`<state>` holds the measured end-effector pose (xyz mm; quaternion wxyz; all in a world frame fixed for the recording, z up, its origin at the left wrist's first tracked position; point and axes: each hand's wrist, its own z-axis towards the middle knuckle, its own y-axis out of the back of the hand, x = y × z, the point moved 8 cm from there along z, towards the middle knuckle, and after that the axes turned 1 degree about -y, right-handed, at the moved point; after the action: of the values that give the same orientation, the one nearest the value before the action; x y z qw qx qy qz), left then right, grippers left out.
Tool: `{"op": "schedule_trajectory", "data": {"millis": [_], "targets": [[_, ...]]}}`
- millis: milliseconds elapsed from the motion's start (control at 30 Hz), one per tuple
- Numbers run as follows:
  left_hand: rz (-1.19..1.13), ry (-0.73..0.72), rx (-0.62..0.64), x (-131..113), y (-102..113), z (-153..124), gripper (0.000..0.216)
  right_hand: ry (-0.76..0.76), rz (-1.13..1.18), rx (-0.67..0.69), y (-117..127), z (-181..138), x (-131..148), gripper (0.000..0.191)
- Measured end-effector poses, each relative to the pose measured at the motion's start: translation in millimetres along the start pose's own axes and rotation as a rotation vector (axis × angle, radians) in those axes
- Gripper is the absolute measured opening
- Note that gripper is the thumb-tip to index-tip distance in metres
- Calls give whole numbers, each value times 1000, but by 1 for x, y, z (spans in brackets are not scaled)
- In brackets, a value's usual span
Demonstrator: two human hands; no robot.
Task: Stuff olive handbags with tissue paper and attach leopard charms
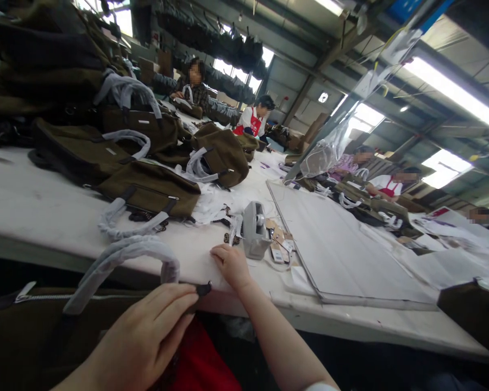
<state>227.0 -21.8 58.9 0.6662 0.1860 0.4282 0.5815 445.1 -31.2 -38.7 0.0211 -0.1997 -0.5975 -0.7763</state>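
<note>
An olive-brown handbag [28, 336] with a silver zipper and paper-wrapped handles [136, 252] lies at the lower left, against the table's near edge. My left hand [146, 326] is closed over the bag's top right corner, beside a dark end tab [204, 289] that sticks out past the fingers. My right hand [231, 267] rests over the white table, its fingers curled together; whatever they hold, if anything, is hidden. Just beyond it stands a grey tape dispenser [255, 231], with small patterned brown pieces [230, 238] at its left and brown and white tags [280, 244] at its right.
More olive bags with wrapped handles [155, 190] are heaped along the left of the white table [32, 190]. To the right lies a large pale board [350, 255] with a metal edge. A slanted post with plastic [326, 155] rises behind it. Co-workers [252, 119] are at the far tables.
</note>
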Motion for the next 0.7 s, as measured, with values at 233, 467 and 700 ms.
{"op": "schedule_trajectory", "data": {"millis": [233, 467, 700], "targets": [[267, 286, 562, 42, -109, 71, 22, 21, 78, -72, 6, -11, -6, 17], [300, 277, 655, 53, -123, 81, 40, 48, 45, -42, 7, -10, -7, 19], [236, 234, 639, 5, -85, 40, 35, -88, -50, -63, -5, 8, -35, 35]]}}
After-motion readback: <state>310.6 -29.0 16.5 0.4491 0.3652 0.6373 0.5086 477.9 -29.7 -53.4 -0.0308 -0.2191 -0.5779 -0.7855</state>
